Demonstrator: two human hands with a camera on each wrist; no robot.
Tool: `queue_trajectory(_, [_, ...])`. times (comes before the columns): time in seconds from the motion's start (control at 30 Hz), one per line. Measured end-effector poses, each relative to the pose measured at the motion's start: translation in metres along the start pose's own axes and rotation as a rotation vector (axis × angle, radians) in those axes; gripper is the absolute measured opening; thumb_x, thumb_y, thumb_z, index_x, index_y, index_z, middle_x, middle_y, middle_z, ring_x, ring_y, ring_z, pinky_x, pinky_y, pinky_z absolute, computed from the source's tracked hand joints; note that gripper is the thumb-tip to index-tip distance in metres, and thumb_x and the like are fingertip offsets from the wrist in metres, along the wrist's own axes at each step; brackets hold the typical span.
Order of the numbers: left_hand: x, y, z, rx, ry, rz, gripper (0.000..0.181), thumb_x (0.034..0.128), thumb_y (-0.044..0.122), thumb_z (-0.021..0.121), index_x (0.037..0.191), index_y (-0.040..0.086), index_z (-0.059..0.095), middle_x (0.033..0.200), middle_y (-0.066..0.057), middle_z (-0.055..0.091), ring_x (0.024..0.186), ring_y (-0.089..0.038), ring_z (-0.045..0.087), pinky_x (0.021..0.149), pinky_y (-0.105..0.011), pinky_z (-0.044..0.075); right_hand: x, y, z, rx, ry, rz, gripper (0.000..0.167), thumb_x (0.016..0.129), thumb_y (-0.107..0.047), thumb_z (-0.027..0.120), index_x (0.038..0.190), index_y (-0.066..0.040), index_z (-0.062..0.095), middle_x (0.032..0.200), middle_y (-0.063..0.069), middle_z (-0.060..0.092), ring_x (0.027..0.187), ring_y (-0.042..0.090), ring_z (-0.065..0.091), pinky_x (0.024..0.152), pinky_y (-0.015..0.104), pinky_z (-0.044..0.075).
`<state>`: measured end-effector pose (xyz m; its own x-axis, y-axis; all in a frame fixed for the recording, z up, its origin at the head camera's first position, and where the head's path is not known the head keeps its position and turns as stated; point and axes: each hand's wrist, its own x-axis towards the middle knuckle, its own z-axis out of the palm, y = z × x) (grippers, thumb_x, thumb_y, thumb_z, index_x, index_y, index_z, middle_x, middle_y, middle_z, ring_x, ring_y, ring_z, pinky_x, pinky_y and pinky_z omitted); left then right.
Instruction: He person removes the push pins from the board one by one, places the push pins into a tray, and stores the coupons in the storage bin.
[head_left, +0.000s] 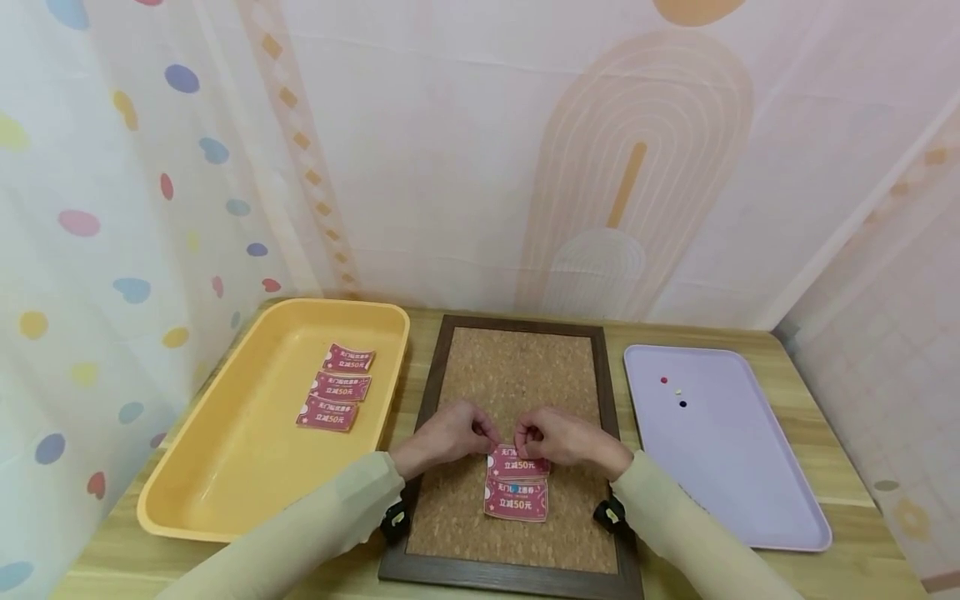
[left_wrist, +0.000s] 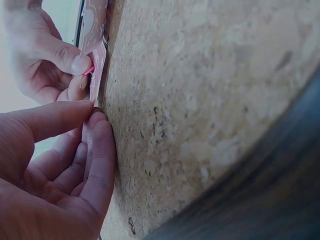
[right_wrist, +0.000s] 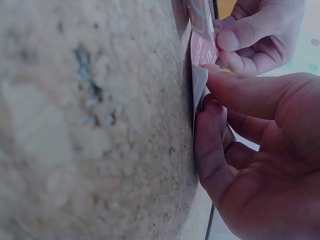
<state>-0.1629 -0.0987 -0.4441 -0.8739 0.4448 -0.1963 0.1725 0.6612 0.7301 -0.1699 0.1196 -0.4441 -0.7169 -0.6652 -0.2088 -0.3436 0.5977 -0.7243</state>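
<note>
Two red coupons with white print lie one above the other on a cork board (head_left: 525,375). The upper coupon (head_left: 519,466) has its top edge between my two hands. My left hand (head_left: 456,431) pinches its upper left corner between thumb and fingers. At the upper right corner, my right hand (head_left: 566,436) does the same. A bright pink sliver shows by the right thumb in the left wrist view; I cannot tell what it is. The lower coupon (head_left: 517,505) lies flat, with a small blue pin (head_left: 513,488) near its top.
Left of the board stands a yellow tray (head_left: 180,467) with three more red coupons (head_left: 339,387). On the right, a lilac tray (head_left: 735,467) carries a red pin (head_left: 663,380), a pale yellow pin (head_left: 678,392) and a black pin (head_left: 682,404). A dark wooden frame (head_left: 517,579) borders the cork.
</note>
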Motion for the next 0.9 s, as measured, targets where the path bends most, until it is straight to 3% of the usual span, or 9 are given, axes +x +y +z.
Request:
queue_trajectory(0.23, [0.000, 0.000, 0.001, 0.002, 0.000, -0.015, 0.009, 0.0865, 0.005, 0.079, 0.081, 0.012, 0.078, 0.078, 0.006, 0.071, 0.069, -0.010, 0.054, 0.062, -0.025, 0.043, 0.000, 0.002, 0.002, 0.003, -0.001, 0.006, 0.017, 0.098, 0.000, 0.065, 0.085, -0.011, 0.066, 0.075, -0.005, 0.059, 0.064, 0.009, 0.052, 0.058, 0.025, 0.043])
queue_trajectory(0.63, [0.000, 0.002, -0.001, 0.006, -0.007, -0.032, 0.009, 0.0872, 0.004, 0.078, 0.082, 0.012, 0.079, 0.078, 0.005, 0.071, 0.069, -0.010, 0.054, 0.062, -0.024, 0.043, -0.001, 0.007, -0.009, 0.116, -0.040, 0.007, 0.014, 0.101, -0.001, 0.060, 0.091, -0.008, 0.066, 0.084, -0.002, 0.061, 0.073, 0.012, 0.053, 0.066, 0.027, 0.044])
queue_trajectory(0.9, [-0.002, 0.004, -0.009, -0.044, -0.031, -0.010, 0.007, 0.0893, 0.003, 0.076, 0.085, 0.007, 0.079, 0.076, 0.002, 0.071, 0.067, -0.010, 0.058, 0.060, -0.025, 0.047, -0.007, 0.009, -0.016, 0.111, 0.106, -0.055, 0.006, 0.101, -0.004, 0.060, 0.096, -0.006, 0.064, 0.089, 0.002, 0.067, 0.077, 0.012, 0.057, 0.068, 0.027, 0.047])
